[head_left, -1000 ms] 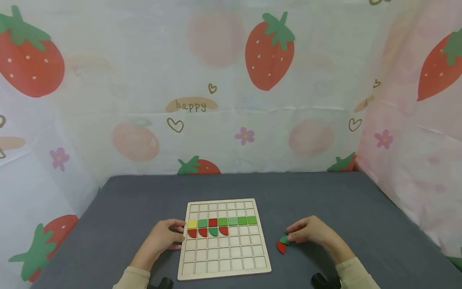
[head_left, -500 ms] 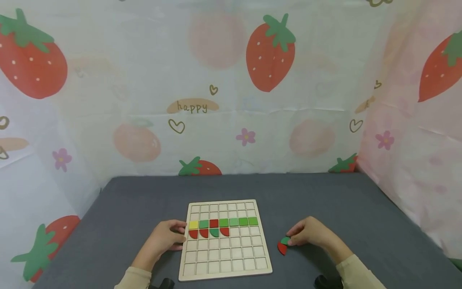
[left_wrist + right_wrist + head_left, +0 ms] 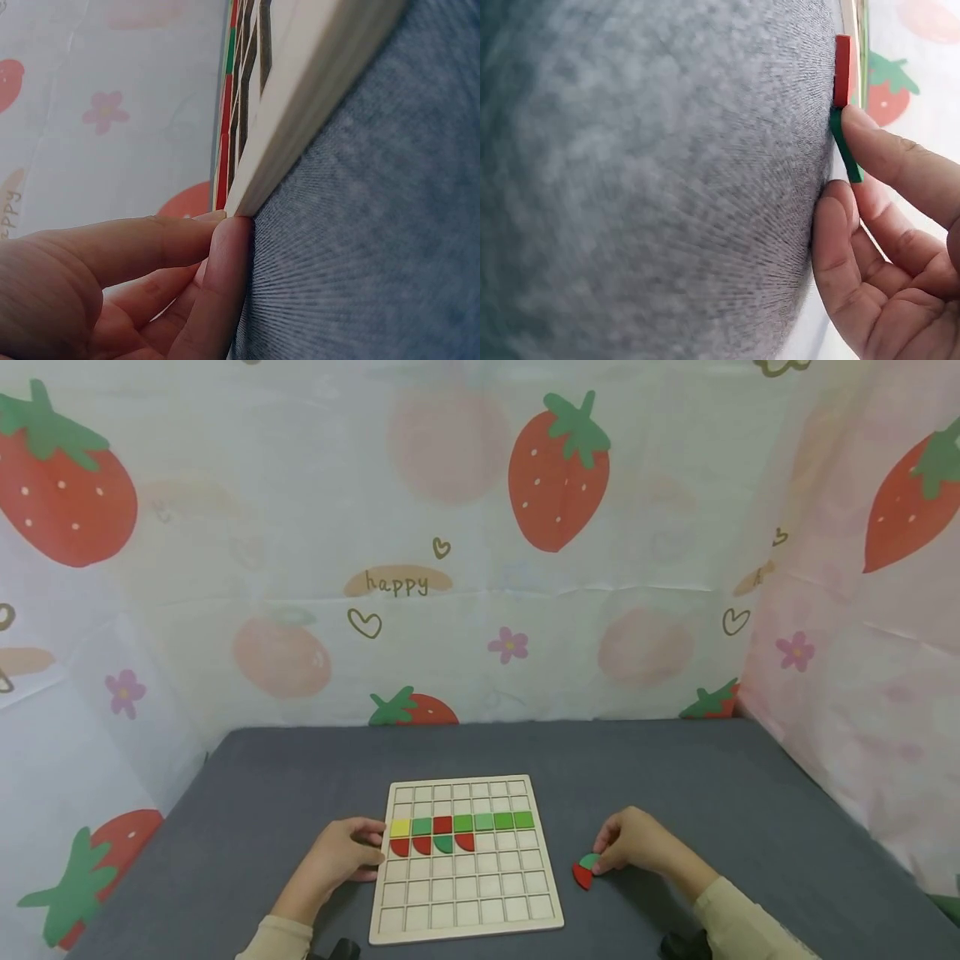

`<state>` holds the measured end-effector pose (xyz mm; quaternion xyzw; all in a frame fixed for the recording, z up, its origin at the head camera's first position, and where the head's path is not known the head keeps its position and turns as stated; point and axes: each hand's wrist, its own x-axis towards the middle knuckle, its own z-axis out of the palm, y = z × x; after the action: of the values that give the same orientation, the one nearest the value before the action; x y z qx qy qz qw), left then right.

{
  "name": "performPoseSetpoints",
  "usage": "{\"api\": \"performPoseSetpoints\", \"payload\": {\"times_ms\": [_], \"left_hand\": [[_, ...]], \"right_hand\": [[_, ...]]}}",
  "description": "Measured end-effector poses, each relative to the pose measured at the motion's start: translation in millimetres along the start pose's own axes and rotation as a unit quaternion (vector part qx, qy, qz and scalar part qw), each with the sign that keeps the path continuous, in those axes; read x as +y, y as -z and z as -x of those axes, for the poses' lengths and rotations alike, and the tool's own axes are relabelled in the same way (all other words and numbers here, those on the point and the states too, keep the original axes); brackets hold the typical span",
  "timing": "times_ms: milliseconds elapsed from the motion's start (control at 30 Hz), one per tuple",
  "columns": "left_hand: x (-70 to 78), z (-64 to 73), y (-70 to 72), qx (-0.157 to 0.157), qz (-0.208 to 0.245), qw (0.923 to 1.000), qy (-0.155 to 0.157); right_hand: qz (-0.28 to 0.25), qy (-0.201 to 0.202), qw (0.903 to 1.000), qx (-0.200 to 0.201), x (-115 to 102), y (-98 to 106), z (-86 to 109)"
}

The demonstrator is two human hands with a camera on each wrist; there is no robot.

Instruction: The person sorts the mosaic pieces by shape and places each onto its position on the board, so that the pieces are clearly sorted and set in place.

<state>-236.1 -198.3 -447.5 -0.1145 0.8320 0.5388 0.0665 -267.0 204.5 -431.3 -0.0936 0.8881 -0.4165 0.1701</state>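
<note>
In the head view, a pale wooden grid board (image 3: 467, 887) lies flat on the table. A full row of coloured square tiles (image 3: 462, 822) crosses it, with several red and green quarter-circle tiles (image 3: 444, 843) in the row below. My left hand (image 3: 341, 853) touches the board's left edge with thumb and fingertips, also seen close in the left wrist view. Right of the board, my right hand (image 3: 637, 842) pinches a green quarter-circle tile (image 3: 589, 861). That tile tilts off the cloth in the right wrist view. A red quarter-circle tile (image 3: 842, 71) lies against it.
Dark grey cloth (image 3: 300, 777) covers the table. A white curtain (image 3: 480, 677) printed with strawberries stands behind and at both sides. Dark strap-like parts (image 3: 684, 946) show near the wrists at the bottom.
My right wrist has shifted slightly, and its fingers now sit more around the green tile, which has moved slightly left with the red one. The left hand stays at the board's edge.
</note>
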Motion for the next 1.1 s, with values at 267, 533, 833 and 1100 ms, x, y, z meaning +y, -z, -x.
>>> {"api": "performPoseSetpoints", "payload": {"times_ms": [267, 533, 833, 1100], "left_hand": [[-0.2, -0.3, 0.7, 0.004, -0.004, 1.0000, -0.003], [-0.9, -0.5, 0.2, 0.005, 0.000, 1.0000, 0.000], [0.1, 0.0, -0.2, 0.007, -0.001, 1.0000, -0.002], [-3.2, -2.5, -1.1, 0.009, -0.004, 0.9999, -0.003]], "right_hand": [[-0.041, -0.008, 0.9988, -0.025, -3, -1, -1.6], [-0.061, -0.028, 0.9975, -0.021, -5, -2, -5.6], [-0.112, -0.013, 0.9934, -0.022, -9, 0, -8.0], [-0.120, -0.014, 0.9926, -0.012, -12, -4, -13.5]]}}
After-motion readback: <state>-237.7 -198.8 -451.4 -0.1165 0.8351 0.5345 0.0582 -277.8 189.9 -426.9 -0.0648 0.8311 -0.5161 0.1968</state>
